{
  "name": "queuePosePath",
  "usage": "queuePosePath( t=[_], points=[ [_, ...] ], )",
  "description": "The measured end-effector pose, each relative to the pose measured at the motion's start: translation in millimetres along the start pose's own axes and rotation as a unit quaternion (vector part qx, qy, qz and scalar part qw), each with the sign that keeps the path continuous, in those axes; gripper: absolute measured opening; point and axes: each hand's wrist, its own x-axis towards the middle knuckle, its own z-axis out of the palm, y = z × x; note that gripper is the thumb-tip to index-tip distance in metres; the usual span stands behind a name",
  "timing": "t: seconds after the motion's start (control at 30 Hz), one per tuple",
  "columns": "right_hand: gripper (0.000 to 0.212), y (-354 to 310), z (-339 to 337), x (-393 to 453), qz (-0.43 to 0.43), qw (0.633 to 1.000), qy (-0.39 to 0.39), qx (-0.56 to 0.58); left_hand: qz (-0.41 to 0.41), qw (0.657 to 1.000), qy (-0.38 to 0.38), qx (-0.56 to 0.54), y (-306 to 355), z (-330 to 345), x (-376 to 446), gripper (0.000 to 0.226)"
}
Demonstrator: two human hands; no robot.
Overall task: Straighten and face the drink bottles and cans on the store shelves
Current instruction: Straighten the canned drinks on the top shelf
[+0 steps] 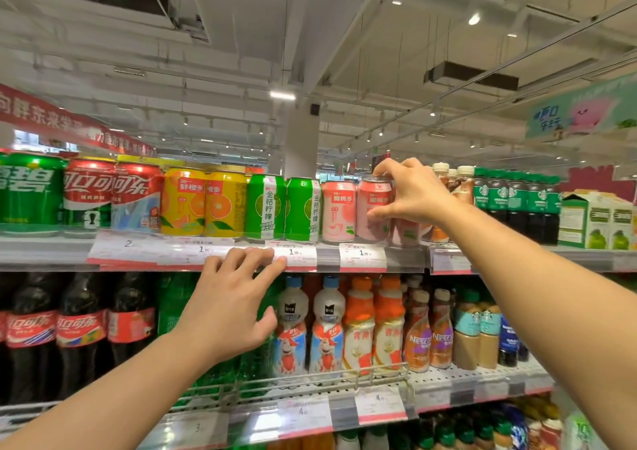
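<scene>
We face the top shelf [51, 249], lined with cans. Our left hand [229, 306] rests released, fingertips on the shelf's price strip [296, 256]. Our right hand [410, 192] grasps the pink peach can [374, 208], standing upright beside its twin [338, 211].

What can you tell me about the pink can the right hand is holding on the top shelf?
The pink can is a slim drink can that looks like metal, with a red label band, white characters and a pale pink lower body. It stands about upright at the front of the top shelf, beside a matching pink can. The right hand grips it, fingers over its rim, thumb against its side.
</scene>
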Motion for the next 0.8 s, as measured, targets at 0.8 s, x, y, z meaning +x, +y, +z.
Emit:
queuePosePath(
  t=[0.8],
  points=[
    [0.071,62.1,71.5,-44.2,0.159,0.910,0.118,0.363,0.042,0.995,0.086,-0.002,49.0,-88.9,155.5,0.037]
  ],
)
